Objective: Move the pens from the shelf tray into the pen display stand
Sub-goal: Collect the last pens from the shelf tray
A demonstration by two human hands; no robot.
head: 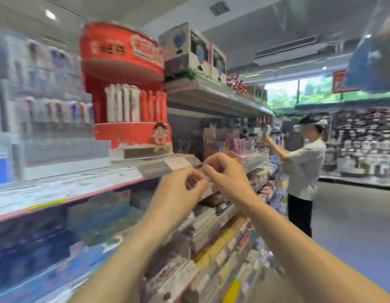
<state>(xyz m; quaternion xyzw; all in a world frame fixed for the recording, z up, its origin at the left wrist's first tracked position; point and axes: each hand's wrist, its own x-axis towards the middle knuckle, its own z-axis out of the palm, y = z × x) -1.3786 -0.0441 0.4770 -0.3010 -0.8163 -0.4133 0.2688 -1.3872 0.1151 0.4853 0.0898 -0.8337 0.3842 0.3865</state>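
Both hands, left hand (178, 189) and right hand (224, 171), are curling together before the shelf (84, 186), seemingly pinching something thin, too blurred to confirm; pens (124, 103) are standing in the red stand (124, 88); light, stiff, slippery, best gripped mid-barrel.

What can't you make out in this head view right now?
- Whatever the left hand and right hand hold between them: motion blur and curled fingers hide it.
- Pens in the red stand: blurred, uncountable.
- Shelf tray: not identifiable in the blur.
- Price labels on the shelf edge: unreadable.
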